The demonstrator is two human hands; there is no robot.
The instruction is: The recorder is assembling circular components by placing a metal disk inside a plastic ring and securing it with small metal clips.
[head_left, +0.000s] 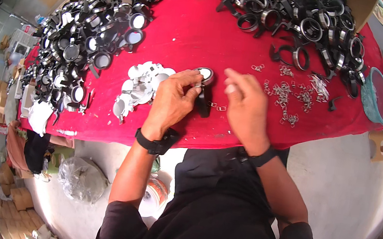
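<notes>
My left hand [175,97] is closed on a small round ring-shaped part [205,74] with a pale disc in its centre and a black handle. The handle [202,105] points toward me on the red cloth. Just to the right, my right hand [247,107] is raised a little apart from the part, its index finger and thumb stretched out, with nothing visible between them. Beside my left hand lies a heap of pale, shiny discs [139,87]. Small wire clips [282,94] are scattered to the right of my right hand, and a few more lie between my hands.
Similar black-and-silver rings with handles [75,52] form a heap at the left. More rings [310,30] spill from a cardboard box at the far right. Thin white pieces [319,87] lie near a teal-rimmed basket [375,97] at the edge of the red table [181,24].
</notes>
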